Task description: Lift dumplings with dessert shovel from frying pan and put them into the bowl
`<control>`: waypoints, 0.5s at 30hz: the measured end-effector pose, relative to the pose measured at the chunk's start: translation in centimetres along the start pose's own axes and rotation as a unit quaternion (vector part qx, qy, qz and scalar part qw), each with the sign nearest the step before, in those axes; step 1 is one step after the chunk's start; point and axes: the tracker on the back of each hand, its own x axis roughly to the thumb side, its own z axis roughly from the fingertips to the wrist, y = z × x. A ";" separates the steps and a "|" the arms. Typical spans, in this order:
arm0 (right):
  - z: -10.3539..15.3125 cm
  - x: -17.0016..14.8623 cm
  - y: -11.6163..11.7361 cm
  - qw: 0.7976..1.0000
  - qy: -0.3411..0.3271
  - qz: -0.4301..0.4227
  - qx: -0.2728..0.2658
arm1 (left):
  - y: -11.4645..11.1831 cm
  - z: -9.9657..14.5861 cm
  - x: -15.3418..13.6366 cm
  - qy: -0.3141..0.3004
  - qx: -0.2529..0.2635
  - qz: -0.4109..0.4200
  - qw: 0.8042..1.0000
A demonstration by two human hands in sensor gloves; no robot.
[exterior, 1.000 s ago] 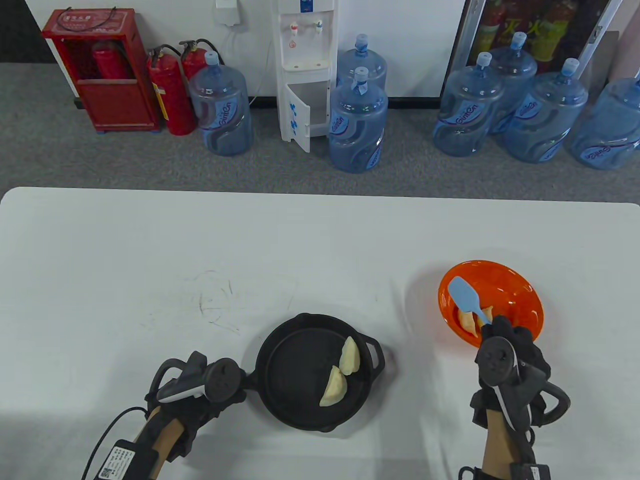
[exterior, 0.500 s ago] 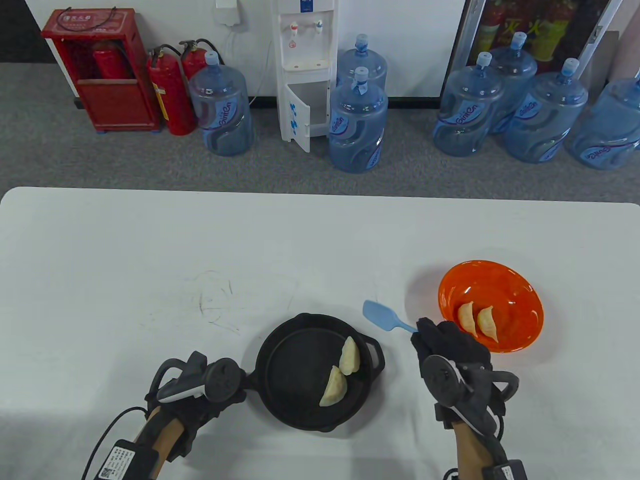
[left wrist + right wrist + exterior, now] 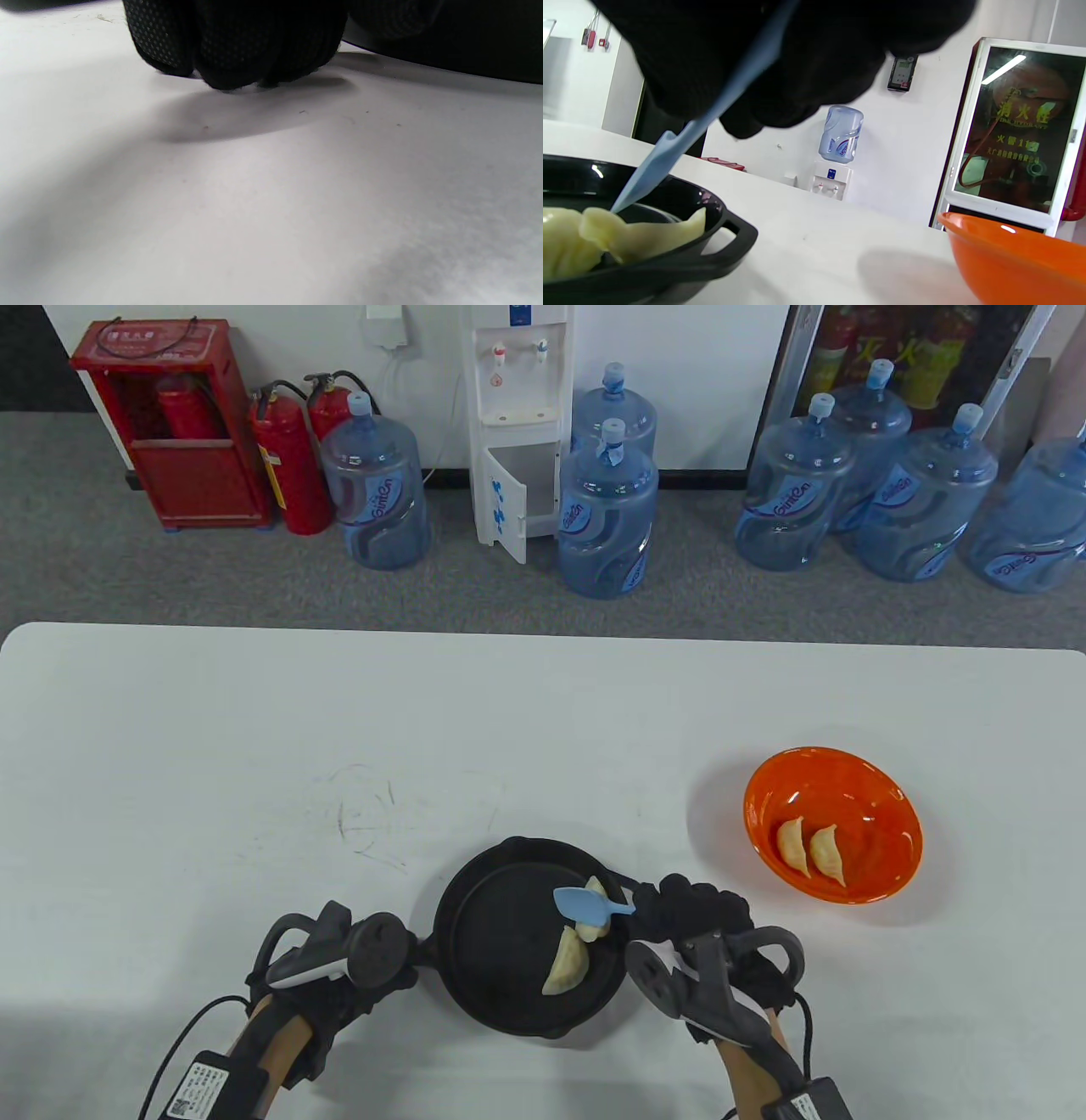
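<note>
A black frying pan [image 3: 492, 950] near the table's front holds two pale dumplings: the near one [image 3: 567, 964] lies bare, the far one [image 3: 596, 929] sits partly under the blue dessert shovel [image 3: 584, 904]. My right hand [image 3: 691, 912] grips the shovel's handle just right of the pan, blade over the far dumpling. In the right wrist view the shovel [image 3: 670, 148] slants down onto a dumpling [image 3: 636, 237] inside the pan [image 3: 712, 258]. My left hand [image 3: 373, 963] holds the pan's handle; its curled fingers [image 3: 237, 46] rest on the table. The orange bowl [image 3: 882, 789] at right holds two dumplings [image 3: 810, 848].
The white table [image 3: 254, 746] carries pen scribbles left of the pan. Beyond its far edge stand several water bottles [image 3: 607, 513], a water dispenser [image 3: 517, 424] and fire extinguishers [image 3: 288, 466]. The bowl's rim [image 3: 1009, 254] shows low right in the right wrist view.
My right hand has carried the shovel from the bowl leftward and down to the pan, onto the far dumpling. A second dumpling now lies in the bowl. The left hand has stayed put.
</note>
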 end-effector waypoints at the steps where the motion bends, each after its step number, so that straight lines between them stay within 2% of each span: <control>1: 0.0 0.1 0.0 1.000 -0.004 0.003 0.002 | 0.0 0.0 0.0 0.000 0.000 0.000 1.000; 11: 0.0 1.0 0.2 0.999 -0.014 0.037 0.008 | 0.0 0.0 0.0 0.000 0.000 0.000 1.000; 15: -0.1 1.3 0.4 0.999 -0.026 0.017 0.012 | 0.0 0.0 0.0 0.000 0.000 0.000 1.000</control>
